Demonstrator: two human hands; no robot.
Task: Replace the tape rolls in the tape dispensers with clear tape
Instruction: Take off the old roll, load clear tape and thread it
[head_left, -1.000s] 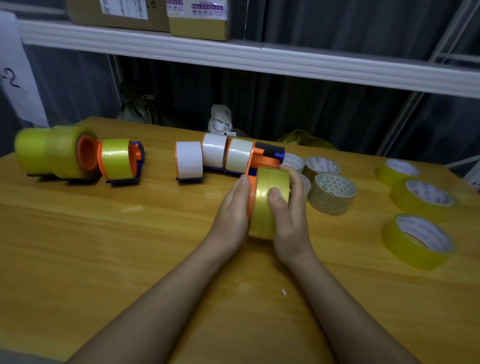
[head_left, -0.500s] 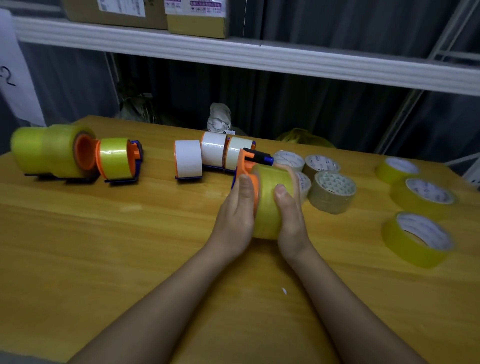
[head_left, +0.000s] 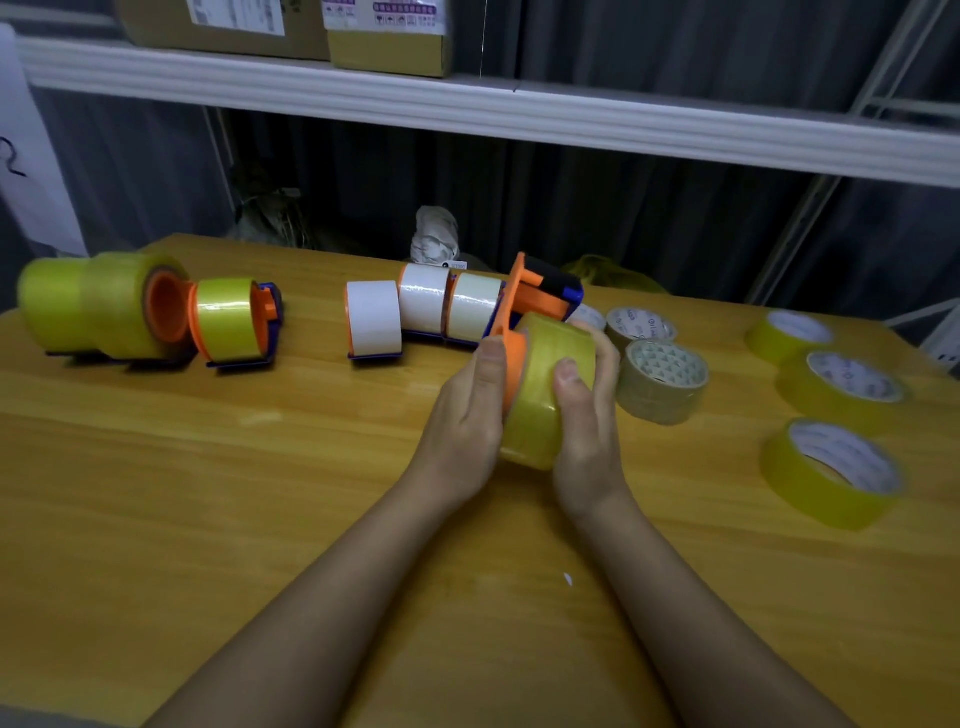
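near the middle of the frame both hands hold one tape dispenser (head_left: 524, 332) above the wooden table (head_left: 208, 493). the left hand (head_left: 465, 415) lies along its orange side with fingers fairly straight, the fingertips on the orange plate. the right hand (head_left: 589, 415) curls around the yellowish clear tape roll (head_left: 545, 395) mounted on it, thumb on the front of the roll and fingers wrapped over its far side. the dispenser's orange and blue handle tilts up and away toward the upper middle of the frame.

just behind the hands, three dispensers with white tape (head_left: 423, 314) stand in a row, touching one another. at the left of the frame, more dispensers with yellowish tape (head_left: 228, 325) sit side by side, the leftmost ones blurred.

right of the hands, several brownish rolls (head_left: 662, 382) lie flat in a close group. farther right, three yellow rolls (head_left: 831, 473) lie flat near the table's right edge, well apart from the hands.

across the top of the frame runs a white shelf (head_left: 467, 109) with cardboard boxes (head_left: 389, 36) on it.
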